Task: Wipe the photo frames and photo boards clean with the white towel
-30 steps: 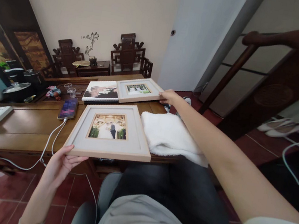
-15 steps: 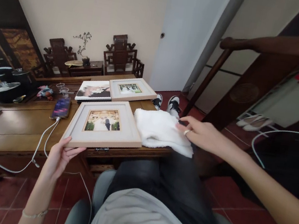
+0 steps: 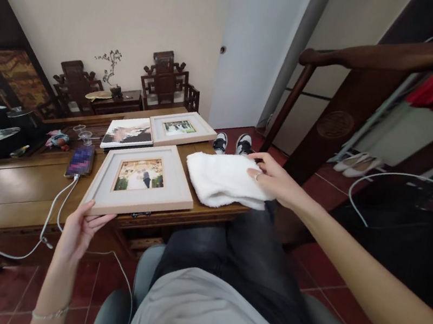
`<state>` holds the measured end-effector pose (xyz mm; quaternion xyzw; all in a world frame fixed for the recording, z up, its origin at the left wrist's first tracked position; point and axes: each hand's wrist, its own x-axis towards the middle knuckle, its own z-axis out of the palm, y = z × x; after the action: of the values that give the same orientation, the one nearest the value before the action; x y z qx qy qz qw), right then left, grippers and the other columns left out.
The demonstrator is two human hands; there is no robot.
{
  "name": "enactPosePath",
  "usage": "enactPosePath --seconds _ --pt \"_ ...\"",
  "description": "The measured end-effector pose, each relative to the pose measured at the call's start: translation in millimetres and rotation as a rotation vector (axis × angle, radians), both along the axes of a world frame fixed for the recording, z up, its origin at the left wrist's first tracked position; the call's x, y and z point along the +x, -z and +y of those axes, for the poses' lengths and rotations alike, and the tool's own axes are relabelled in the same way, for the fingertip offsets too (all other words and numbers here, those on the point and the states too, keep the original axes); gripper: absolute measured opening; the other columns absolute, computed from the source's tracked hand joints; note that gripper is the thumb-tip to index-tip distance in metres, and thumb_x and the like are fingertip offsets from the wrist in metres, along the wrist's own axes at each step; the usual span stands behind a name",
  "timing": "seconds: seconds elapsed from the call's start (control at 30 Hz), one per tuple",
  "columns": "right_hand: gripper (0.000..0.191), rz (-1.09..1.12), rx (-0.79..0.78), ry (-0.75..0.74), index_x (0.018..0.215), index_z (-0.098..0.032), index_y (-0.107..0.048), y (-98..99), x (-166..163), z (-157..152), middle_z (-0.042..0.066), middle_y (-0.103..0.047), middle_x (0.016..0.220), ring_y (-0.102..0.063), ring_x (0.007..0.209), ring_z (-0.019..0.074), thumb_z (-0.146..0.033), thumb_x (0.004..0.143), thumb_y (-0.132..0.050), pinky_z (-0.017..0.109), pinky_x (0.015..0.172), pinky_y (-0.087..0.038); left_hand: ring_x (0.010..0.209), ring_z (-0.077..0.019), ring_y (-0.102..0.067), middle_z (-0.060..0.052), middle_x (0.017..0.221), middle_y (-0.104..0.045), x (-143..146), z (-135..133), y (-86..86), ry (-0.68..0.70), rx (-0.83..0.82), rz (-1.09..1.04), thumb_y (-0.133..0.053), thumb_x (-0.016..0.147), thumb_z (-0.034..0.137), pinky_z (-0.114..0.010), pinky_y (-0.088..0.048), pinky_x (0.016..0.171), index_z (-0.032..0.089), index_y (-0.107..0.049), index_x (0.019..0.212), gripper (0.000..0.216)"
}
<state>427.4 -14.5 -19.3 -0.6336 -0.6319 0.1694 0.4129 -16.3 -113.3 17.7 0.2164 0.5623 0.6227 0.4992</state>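
Observation:
My left hand (image 3: 80,231) grips the near left corner of a pale framed photo (image 3: 140,180) that lies on the wooden table (image 3: 22,191). My right hand (image 3: 275,181) rests on the right edge of a folded white towel (image 3: 222,179), fingers curled onto the cloth. Behind them lie a second framed photo (image 3: 181,128) and an unframed print (image 3: 128,133). A phone (image 3: 80,160) with a white cable (image 3: 53,207) lies left of the near frame.
My dark trousers and a grey chair seat fill the foreground. A pair of shoes (image 3: 232,142) sits on the red floor beyond the table. A dark wooden stair rail (image 3: 381,54) rises at the right. Cups and kitchenware crowd the table's far left.
My right hand left the far frame, swung back and landed on the white towel. The left hand kept its hold on the near frame. My view shifted right.

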Motion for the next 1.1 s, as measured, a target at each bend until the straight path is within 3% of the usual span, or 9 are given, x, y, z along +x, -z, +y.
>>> enactPosePath --seconds 0.17,0.27,0.4,0.47,0.6,0.73,0.83,0.93,1.1 --pt "0.044 -0.113 0.086 -0.006 0.125 -0.022 -0.057 9.6 -4.5 -10.3 0.005 -0.068 0.09 -0.065 0.077 0.0258 -0.034 0.082 -0.061 0.044 0.074 -0.056 0.062 -0.0223 -0.078 -0.006 0.076 -0.078 -1.1 -2.0 -1.2 0.019 -0.014 0.011 -0.052 0.09 0.01 -0.029 -0.067 0.068 0.012 -0.064 0.093 0.013" --pt "0.036 -0.29 0.421 0.016 0.118 -0.019 -0.06 -3.9 -19.2 -29.4 0.013 -0.066 0.106 -0.065 0.101 0.0325 -0.031 0.084 -0.064 0.052 0.09 -0.054 0.071 -0.0247 -0.08 -0.006 0.091 -0.079 -5.4 -3.3 0.1 0.096 -0.001 0.046 -0.056 0.088 0.013 -0.032 -0.067 0.075 0.013 -0.066 0.098 0.014" --pt "0.005 -0.571 0.782 -0.388 0.089 -0.022 -0.067 -30.8 -45.9 -69.9 0.013 -0.066 0.12 -0.056 0.128 0.0329 -0.026 0.091 -0.064 0.051 0.105 -0.048 0.079 -0.027 -0.08 -0.004 0.102 -0.076 -14.3 -5.4 1.9 0.201 0.02 0.19 -0.067 0.083 0.025 -0.034 -0.066 0.079 0.016 -0.065 0.1 0.019" --pt "0.011 -0.71 0.745 -0.503 0.087 -0.021 -0.069 -35.9 -61.1 -83.9 0.015 -0.064 0.13 -0.051 0.136 0.0349 -0.026 0.094 -0.063 0.053 0.11 -0.045 0.079 -0.0266 -0.08 -0.004 0.1 -0.076 -20.7 -6.0 -2.0 0.279 -0.004 0.331 -0.074 0.079 0.033 -0.032 -0.065 0.078 0.018 -0.065 0.099 0.027" --pt "0.021 -0.848 0.561 -0.423 0.098 -0.015 -0.071 -25.9 -83.5 -77.7 0.021 -0.064 0.133 -0.052 0.135 0.0398 -0.033 0.097 -0.06 0.059 0.112 -0.042 0.069 -0.0269 -0.077 -0.003 0.073 -0.075 -38.1 3.0 -22.6 0.469 -0.137 0.798 -0.073 0.075 0.056 -0.034 -0.061 0.072 0.019 -0.068 0.084 0.039" --pt "0.015 -0.807 0.43 -0.362 0.094 -0.016 -0.071 -15.3 -90.0 -47.8 0.015 -0.071 0.103 -0.067 0.104 0.032 -0.022 0.093 -0.058 0.052 0.102 -0.05 0.069 -0.0294 -0.071 -0.003 0.053 -0.067 -50.2 35.6 -42.9 0.578 -0.202 1.303 -0.066 0.075 0.066 -0.035 -0.055 0.073 0.023 -0.062 0.058 0.046" --pt "0.016 -0.677 0.415 -0.326 0.085 -0.019 -0.069 -19.1 -83.3 -34.4 0.013 -0.069 0.095 -0.066 0.098 0.031 -0.015 0.087 -0.054 0.049 0.097 -0.051 0.096 -0.0306 -0.071 -0.007 0.091 -0.078 -44.8 69.2 -41.8 0.454 0.002 1.239 -0.079 0.065 0.051 -0.034 -0.054 0.09 0.022 -0.07 0.078 0.033" --pt "0.018 -0.336 0.408 -0.166 0.082 -0.022 -0.065 -33.9 -66.2 -31.1 0.011 -0.067 0.09 -0.064 0.089 0.0299 -0.03 0.09 -0.052 0.045 0.083 -0.054 0.127 -0.032 -0.06 -0.012 0.118 -0.072 -31.9 95.0 -26.7 0.3 0.218 1.053 -0.083 0.061 0.033 -0.04 -0.043 0.113 0.021 -0.07 0.097 0.04" --pt "0.026 0.078 0.423 0.062 0.078 -0.028 -0.059 -67.5 -35.5 -36.0 0.009 -0.062 0.087 -0.062 0.086 0.0325 -0.051 0.089 -0.055 0.047 0.076 -0.053 0.142 -0.0325 -0.048 -0.017 0.136 -0.057 -20.8 111.5 0.0 0.296 0.339 1.26 -0.067 0.078 0.022 -0.052 -0.029 0.125 0.018 -0.067 0.116 0.037"
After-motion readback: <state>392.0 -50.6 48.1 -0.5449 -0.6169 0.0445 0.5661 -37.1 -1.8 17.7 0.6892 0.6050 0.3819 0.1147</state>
